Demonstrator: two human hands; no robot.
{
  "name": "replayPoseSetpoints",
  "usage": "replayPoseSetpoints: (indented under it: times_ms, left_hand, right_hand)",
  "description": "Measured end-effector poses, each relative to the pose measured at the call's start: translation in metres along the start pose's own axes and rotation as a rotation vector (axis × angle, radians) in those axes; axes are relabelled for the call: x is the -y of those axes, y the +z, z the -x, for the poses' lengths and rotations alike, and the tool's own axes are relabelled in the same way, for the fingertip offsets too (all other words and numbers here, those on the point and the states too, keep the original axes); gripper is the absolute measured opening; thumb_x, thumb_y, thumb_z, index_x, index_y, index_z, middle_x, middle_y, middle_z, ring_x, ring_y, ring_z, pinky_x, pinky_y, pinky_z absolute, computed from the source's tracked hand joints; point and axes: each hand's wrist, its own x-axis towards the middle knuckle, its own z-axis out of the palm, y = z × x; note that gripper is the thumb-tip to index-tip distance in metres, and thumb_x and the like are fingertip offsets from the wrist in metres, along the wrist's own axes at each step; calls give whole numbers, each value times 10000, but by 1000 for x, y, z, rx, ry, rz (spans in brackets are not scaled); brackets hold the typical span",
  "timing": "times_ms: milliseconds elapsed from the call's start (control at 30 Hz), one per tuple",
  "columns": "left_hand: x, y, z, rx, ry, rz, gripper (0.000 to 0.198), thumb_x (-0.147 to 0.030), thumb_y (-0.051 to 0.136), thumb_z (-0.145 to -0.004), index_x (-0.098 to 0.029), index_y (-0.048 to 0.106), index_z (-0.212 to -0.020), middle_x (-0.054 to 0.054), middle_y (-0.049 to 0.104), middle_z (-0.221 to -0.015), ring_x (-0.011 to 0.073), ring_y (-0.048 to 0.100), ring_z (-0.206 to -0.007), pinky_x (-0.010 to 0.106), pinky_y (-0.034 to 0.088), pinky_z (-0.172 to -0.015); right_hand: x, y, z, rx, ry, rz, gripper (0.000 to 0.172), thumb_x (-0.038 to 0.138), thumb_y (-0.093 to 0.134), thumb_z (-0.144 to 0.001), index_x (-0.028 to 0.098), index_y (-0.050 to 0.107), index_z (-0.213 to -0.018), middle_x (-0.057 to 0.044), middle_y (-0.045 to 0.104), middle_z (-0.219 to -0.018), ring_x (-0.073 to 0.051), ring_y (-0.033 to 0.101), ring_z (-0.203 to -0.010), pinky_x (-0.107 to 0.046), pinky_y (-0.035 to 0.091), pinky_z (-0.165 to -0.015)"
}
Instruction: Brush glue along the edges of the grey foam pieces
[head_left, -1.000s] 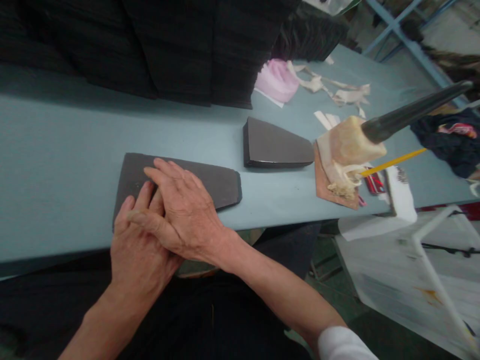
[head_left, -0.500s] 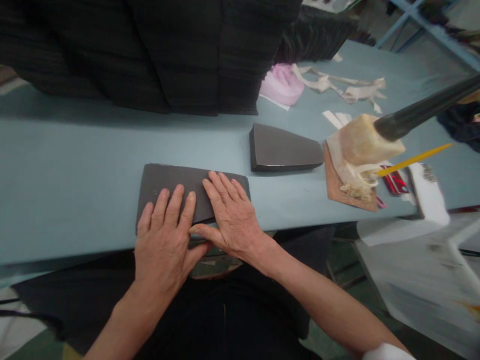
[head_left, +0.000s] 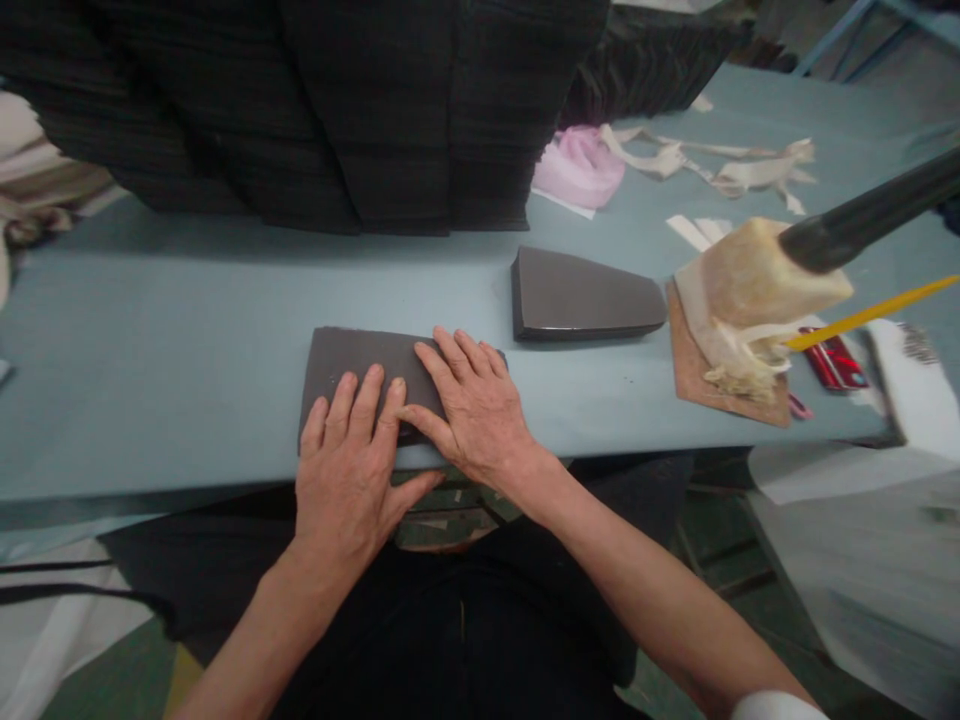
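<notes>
A flat dark grey piece (head_left: 360, 348) of sheet material, wider at its left end, lies along the front edge of the blue-green table. My left hand (head_left: 349, 455) rests palm down on its left and near part, fingers stretched out. Spread over the right part of the same piece is my right hand (head_left: 480, 410), its thumb tip touching or just beside my left index finger. Both hands hide the near edge and much of the right end. Behind and to the right lies a neat stack of similar tapered grey pieces (head_left: 589, 290), untouched.
Tall stacks of black sheets (head_left: 375, 120) stand at the back. A pale block with a dark handle (head_left: 757, 265) sits on a brown board (head_left: 690, 370) at right, beside a yellow stick (head_left: 877, 312) and a red object (head_left: 832, 360). Pink cloth (head_left: 581, 168) and pale strips lie behind.
My right hand has shifted slightly up the grey piece, and its thumb has moved up beside my left index finger. The whole view has shifted somewhat to the left.
</notes>
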Motion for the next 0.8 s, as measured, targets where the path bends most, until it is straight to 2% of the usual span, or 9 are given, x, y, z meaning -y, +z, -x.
replayPoseSetpoints:
  times_ms: [133, 267, 367, 433, 500, 600, 667, 800]
  left_hand:
    - [1, -1, -1, 20, 9, -20, 960, -460, 829, -907, -92, 412, -1689, 269, 383, -1776, 514, 395, -1640, 714, 390, -1312]
    - [15, -6, 2, 51, 54, 41, 948, -548, 765, -945, -106, 394, -1697, 260, 363, -1789, 492, 350, -1671, 714, 383, -1326]
    - [28, -19, -2, 114, 41, 203, 816, -634, 504, -1068, -145, 377, -1707, 200, 417, -1782, 397, 348, -1693, 644, 386, -1359]
    - [28, -27, -13, 161, -5, 296, 726, -597, 305, -1124, -165, 398, -1701, 158, 430, -1784, 335, 351, -1699, 594, 361, -1387]
    - [21, -30, -32, 173, -21, 327, 728, -590, 228, -1132, -166, 428, -1689, 142, 411, -1798, 330, 316, -1714, 606, 291, -1415]
    - [4, -20, -64, 172, 15, 343, 755, -580, 197, -1134, -128, 391, -1706, 169, 380, -1807, 327, 294, -1722, 594, 267, -1420]
    - [-5, -9, -77, 135, 10, 304, 770, -579, 210, -1134, -82, 423, -1682, 204, 425, -1775, 341, 335, -1704, 593, 274, -1413]
    - [-11, 3, -81, 54, -33, 206, 740, -569, 220, -1146, -101, 451, -1671, 196, 476, -1746, 346, 369, -1687, 573, 302, -1396]
  right_hand:
    - [-6, 4, 4, -21, 36, -12, 745, 620, 501, -1126, 104, 504, -1664, -209, 457, -1768, -355, 452, -1646, -579, 347, -1371]
    - [-4, 8, 2, -27, 53, -36, 731, 563, 542, -1120, 62, 511, -1651, -228, 457, -1762, -372, 458, -1639, -590, 341, -1374]
    - [-2, 9, 2, -34, 73, -61, 658, 481, 537, -1126, 74, 523, -1644, -226, 474, -1752, -378, 474, -1626, -619, 349, -1360]
    - [-2, 9, 2, -41, 80, -74, 611, 410, 495, -1135, 85, 513, -1652, -220, 474, -1753, -367, 466, -1633, -625, 333, -1365]
    - [-2, 9, 3, -43, 71, -81, 598, 368, 447, -1138, 82, 500, -1661, -218, 470, -1757, -357, 451, -1645, -626, 306, -1378]
    - [-4, 12, 5, -59, 60, -87, 604, 336, 411, -1126, 86, 486, -1671, -199, 477, -1758, -344, 443, -1651, -613, 275, -1393]
    - [-5, 15, 6, -82, 63, -90, 608, 294, 397, -1109, 91, 480, -1677, -185, 488, -1754, -336, 450, -1647, -602, 271, -1395]
    - [-6, 20, 8, -113, 50, -84, 617, 243, 369, -1087, 59, 489, -1663, -206, 513, -1732, -345, 480, -1625, -602, 302, -1379]
